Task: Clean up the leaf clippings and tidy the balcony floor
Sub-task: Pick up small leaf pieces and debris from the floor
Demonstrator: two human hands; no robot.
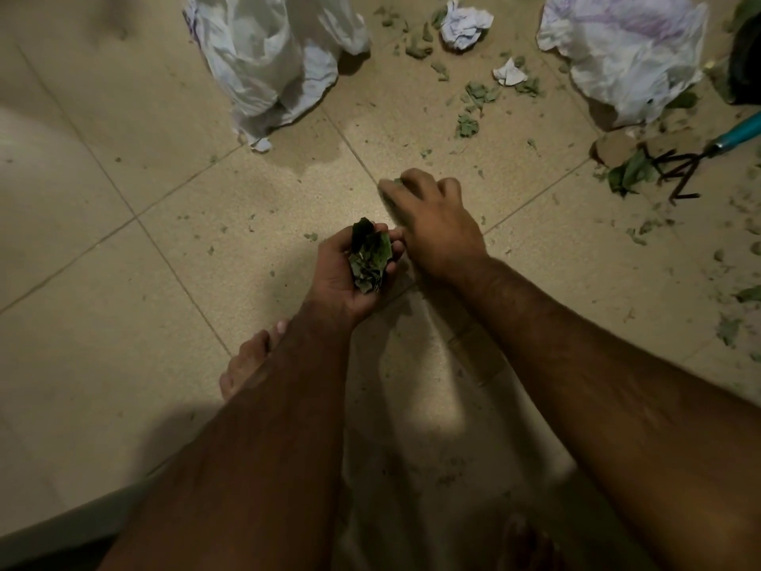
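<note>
- Head view, hands: the left hand point(350, 274) is palm-up, fingers curled round a handful of leaf clippings point(368, 257). The bundle's long axis runs along the palm and points away from the person.
- The right hand point(432, 224) is just beside the left, knuckles up, with its fingers down at the floor point(123, 166). The fingertips are blurred. A green scrap point(397, 181) shows at them, but whether it is pinched cannot be told.
- Head view, task material: the scattered clippings point(473, 105) lie mostly ahead and to the right of both hands, thickest between the two bags and around the hand rake point(700, 158). The tiles to the left carry only small flecks.
- Receptacles: the left plastic bag point(267, 63) stands ahead and slightly left of the hands, and its mouth appears open. The right plastic bag point(626, 47) lies well apart, far right. Crumpled paper point(465, 22) lies between them.
- Judgement: the right hand is nearer the debris and suits the picking, while the left serves as holder. The loaded left hand is the nearer of the two to the left bag for emptying.
- A bare foot point(247, 360) rests near the left forearm.
</note>
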